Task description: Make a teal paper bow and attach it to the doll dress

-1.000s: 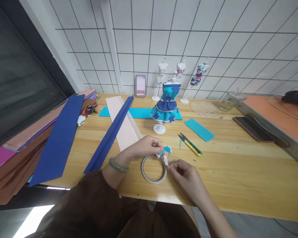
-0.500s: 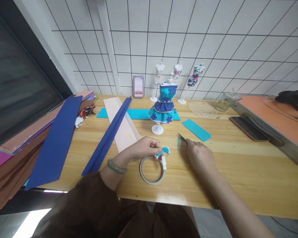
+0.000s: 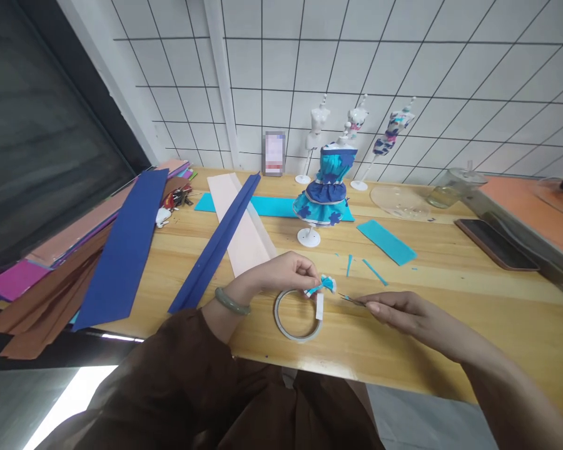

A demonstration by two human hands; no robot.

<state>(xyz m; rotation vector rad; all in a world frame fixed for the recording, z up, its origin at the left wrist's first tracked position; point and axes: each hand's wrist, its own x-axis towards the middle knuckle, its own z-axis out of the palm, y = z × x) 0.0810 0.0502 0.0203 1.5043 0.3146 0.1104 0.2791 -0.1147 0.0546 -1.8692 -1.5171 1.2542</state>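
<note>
My left hand [image 3: 293,272] pinches a small turquoise paper bow with white edges [image 3: 326,284] just above a roll of double-sided tape [image 3: 278,312]. The roll lies flat, its loose white end sticking up near the bow. In my right hand [image 3: 398,309] is a pair of slim metal tweezers [image 3: 355,301], pointing left at the bow but apart from it. A tiny turquoise bit shows at the tips. Beyond them lie thin turquoise paper strips [image 3: 374,272]. A dress form in a blue and turquoise paper dress [image 3: 331,187] stands upright behind my hands.
Blue crepe paper [image 3: 216,244], pink paper [image 3: 239,219] and a turquoise sheet [image 3: 387,242] lie on the wooden table. Three more dress forms [image 3: 319,122] stand by the tiled wall. A phone [image 3: 496,244], a clear plate [image 3: 398,203] and a glass jar [image 3: 450,187] are at right.
My right hand has drawn back toward me, and the tweezers now point at the bow instead of the strips. My left hand still pinches the bow. The view has shifted slightly.
</note>
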